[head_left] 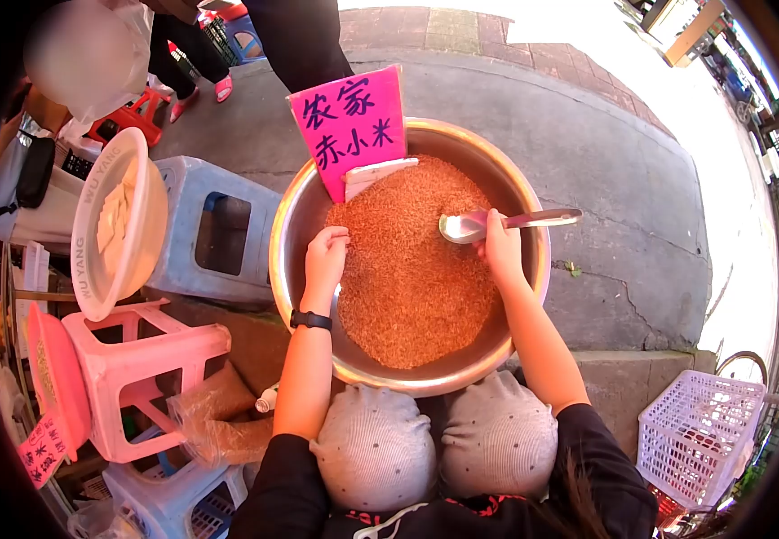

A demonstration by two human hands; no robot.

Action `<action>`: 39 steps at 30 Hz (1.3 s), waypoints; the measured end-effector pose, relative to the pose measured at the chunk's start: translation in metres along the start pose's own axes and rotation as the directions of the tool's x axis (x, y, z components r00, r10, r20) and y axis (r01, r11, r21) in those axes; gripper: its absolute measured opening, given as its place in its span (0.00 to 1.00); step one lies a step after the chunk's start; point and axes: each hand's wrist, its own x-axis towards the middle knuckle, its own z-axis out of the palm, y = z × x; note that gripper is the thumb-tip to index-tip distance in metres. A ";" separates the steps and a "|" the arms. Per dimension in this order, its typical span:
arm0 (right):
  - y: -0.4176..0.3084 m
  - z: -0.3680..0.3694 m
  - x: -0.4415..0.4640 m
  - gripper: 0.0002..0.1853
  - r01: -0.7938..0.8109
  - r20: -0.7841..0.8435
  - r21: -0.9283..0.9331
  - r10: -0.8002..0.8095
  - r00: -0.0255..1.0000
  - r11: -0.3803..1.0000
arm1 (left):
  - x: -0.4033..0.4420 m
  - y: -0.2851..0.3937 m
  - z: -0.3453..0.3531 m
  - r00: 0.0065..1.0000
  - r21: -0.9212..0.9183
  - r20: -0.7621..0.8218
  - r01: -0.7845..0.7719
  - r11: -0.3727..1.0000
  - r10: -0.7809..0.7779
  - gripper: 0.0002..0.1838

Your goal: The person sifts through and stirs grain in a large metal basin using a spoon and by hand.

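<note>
A wide metal basin [526, 193] in front of my knees holds a heap of reddish-brown grain [412, 269]. My right hand [499, 247] is closed around a metal spoon [542, 217]. The spoon's shiny bowl lies over the grain, and its handle points right past the basin rim. On the left side of the basin, my left hand [325, 259] hangs over the grain's edge with its fingers curled together; what they hold, if anything, is hidden. A pink sign [349, 121] with black handwritten characters stands in the grain at the back, against a white block [379, 175].
To the left, a blue stool [178, 260] stands by a white bowl [88, 260] with pale pieces inside. Below it are a pink stool [129, 359] and plastic bags [219, 413]. A white basket [699, 422] stands at right. Another person's legs [300, 40] are behind the basin.
</note>
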 end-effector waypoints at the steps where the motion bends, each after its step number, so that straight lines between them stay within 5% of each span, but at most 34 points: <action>1: 0.008 0.005 0.001 0.18 0.187 -0.078 -0.231 -0.210 0.974 0.955 | 0.000 -0.003 -0.001 0.999 0.088 0.010 0.034 0.996 -0.035 0.12; 2: 0.015 0.008 0.001 0.17 0.334 -0.104 -0.459 -0.423 0.900 0.823 | -0.001 -0.006 -0.001 0.997 0.175 0.016 0.066 0.982 -0.070 0.11; 7: -0.019 0.009 -0.020 0.14 0.174 -0.066 -0.755 -0.337 0.939 0.633 | -0.019 0.030 -0.001 0.968 0.737 -0.042 0.197 0.646 -0.248 0.16; 10: -0.019 0.008 -0.020 0.14 0.163 -0.021 -0.819 -0.313 0.949 0.550 | -0.022 0.020 -0.002 0.930 0.866 0.078 0.115 0.487 -0.359 0.17; 17: -0.019 0.001 -0.025 0.16 0.341 0.371 -0.791 -0.046 0.928 0.507 | -0.019 0.012 0.004 0.630 0.817 0.413 0.063 0.573 -0.658 0.18; 22: -0.006 0.004 -0.025 0.19 0.404 0.637 -0.733 0.344 0.690 0.547 | -0.026 0.018 0.008 0.441 0.792 0.510 0.096 0.603 -0.739 0.15; 26: 0.003 0.006 -0.027 0.20 0.515 0.782 -0.615 0.381 0.494 0.597 | -0.030 0.016 0.015 0.323 0.716 0.607 0.176 0.676 -0.726 0.13; 29: -0.030 0.006 -0.034 0.19 0.166 0.789 -0.567 0.474 0.391 0.807 | -0.029 0.020 0.022 0.365 0.371 0.801 0.320 0.872 -0.475 0.14; 32: -0.008 0.009 -0.021 0.18 -0.113 0.613 -0.173 0.197 0.765 0.978 | -0.025 0.044 0.014 0.729 0.078 0.642 0.245 0.966 -0.237 0.15; 33: 0.000 0.014 -0.017 0.17 0.104 0.345 -0.055 -0.079 0.935 0.993 | -0.024 0.050 0.011 0.842 0.014 0.517 0.170 0.985 -0.153 0.15; 35: 0.011 0.009 -0.003 0.16 0.245 0.046 -0.145 -0.241 0.969 0.958 | -0.014 0.023 0.007 0.960 0.052 0.217 -0.189 0.981 0.174 0.14; 39: -0.011 0.004 -0.012 0.13 0.258 -0.097 -0.223 -0.284 0.954 0.940 | -0.012 0.015 0.002 0.981 0.357 0.004 -0.182 0.916 0.194 0.11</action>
